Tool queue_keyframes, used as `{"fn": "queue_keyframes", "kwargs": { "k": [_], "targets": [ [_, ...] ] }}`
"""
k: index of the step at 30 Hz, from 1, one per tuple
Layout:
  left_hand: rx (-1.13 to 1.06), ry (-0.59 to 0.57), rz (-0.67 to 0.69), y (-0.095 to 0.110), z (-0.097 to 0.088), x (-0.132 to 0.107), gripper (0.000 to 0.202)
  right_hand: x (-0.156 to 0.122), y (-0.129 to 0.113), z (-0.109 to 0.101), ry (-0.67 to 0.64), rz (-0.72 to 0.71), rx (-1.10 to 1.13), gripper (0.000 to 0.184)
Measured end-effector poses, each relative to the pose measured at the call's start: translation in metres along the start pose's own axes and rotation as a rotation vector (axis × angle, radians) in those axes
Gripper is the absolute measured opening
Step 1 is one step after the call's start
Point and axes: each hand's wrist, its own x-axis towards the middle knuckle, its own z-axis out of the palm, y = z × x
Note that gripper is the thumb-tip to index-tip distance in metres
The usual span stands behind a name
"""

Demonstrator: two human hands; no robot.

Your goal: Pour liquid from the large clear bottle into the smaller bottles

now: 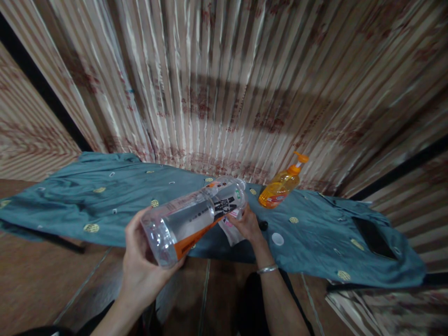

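A large clear plastic bottle (196, 214) with an orange, black and white label is tilted over the cloth-covered table, its neck pointing away to the right. My left hand (143, 261) is wrapped around its base end. Near the shoulder of the bottle, my right hand (249, 225) is closed against its side, with some fingers hidden beneath. A white and pink packet (234, 234) shows just under the bottle by those fingers; whether they touch it is unclear. To the right of my right hand lie a round white cap (277, 239) and a small black object (263, 226).
An orange pump bottle (280, 186) of liquid stands at the table's back edge. A dark phone (374, 237) lies on the right of the green patterned cloth (126, 196). Pleated curtains (224, 93) hang behind, and dark poles (45, 84) rise at both sides.
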Motion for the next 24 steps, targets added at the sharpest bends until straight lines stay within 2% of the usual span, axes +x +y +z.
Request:
{"fn": "queue_keyframes", "kwargs": {
  "k": [10, 19, 24],
  "targets": [
    [0.015, -0.012, -0.024, 0.0006, -0.0026, -0.0004, 0.096, -0.0006, -0.0041, -0.0032, -0.034, 0.009, 0.015, 0.060],
    [0.018, -0.001, -0.003, 0.0015, 0.0001, 0.0011, 0.094, 0.0000, -0.0025, -0.0018, -0.008, -0.025, 0.039, 0.063],
    [0.014, 0.001, -0.003, 0.0030, -0.0012, 0.0012, 0.094, -0.0011, -0.0038, -0.0018, -0.009, 0.004, 0.040, 0.060]
  ]
}}
